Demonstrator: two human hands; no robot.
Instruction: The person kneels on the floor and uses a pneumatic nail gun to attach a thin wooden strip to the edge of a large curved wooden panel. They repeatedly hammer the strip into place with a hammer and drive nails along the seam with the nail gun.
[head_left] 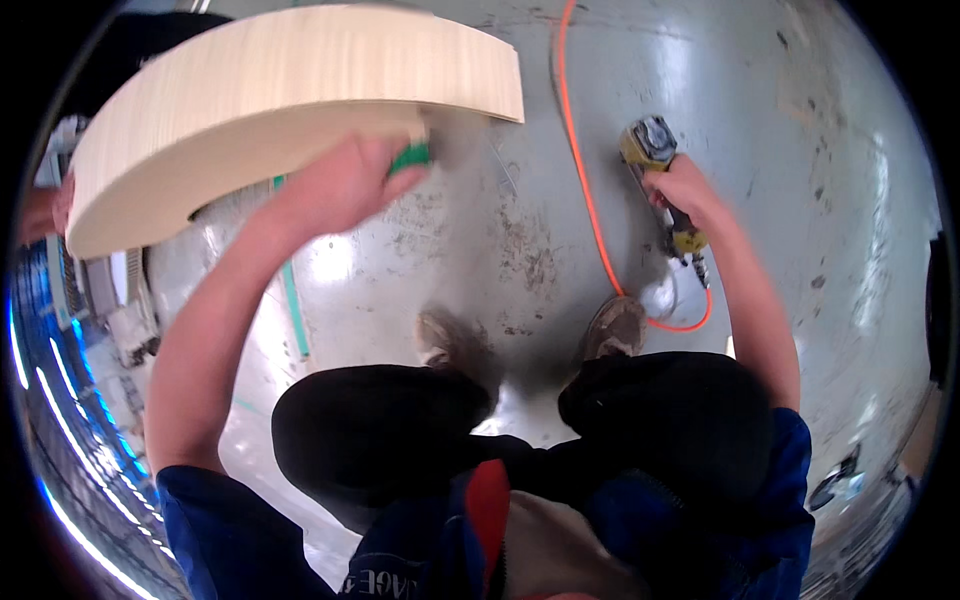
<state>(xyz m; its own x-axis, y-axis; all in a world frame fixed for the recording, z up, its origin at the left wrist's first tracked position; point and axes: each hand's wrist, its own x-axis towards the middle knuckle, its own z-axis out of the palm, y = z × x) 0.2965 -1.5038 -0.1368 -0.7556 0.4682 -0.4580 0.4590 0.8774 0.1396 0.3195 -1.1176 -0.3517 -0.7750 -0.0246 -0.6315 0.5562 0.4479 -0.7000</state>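
In the head view, the left hand [345, 185], at about half past ten from the centre, is blurred, its fingers curled around a small green object with a dark, smeared end [411, 157]; what kind of thing it is cannot be told. The green object lies near the lower edge of a large curved piece with pale wood-grained faces [290, 65], which sweeps from half past nine round to past twelve; whether the two touch cannot be told. At half past nine, another person's hand [63, 205] is at the left end of the curved piece. The right hand [685, 190], at two o'clock, is wrapped around the handle of a yellow-and-black handheld power tool [648, 145], its head toward one o'clock. An orange hose [590, 195] runs down from twelve o'clock across the grey floor [480, 240], bends past a brown shoe [614, 327] at four o'clock and loops up to the tool's lower end
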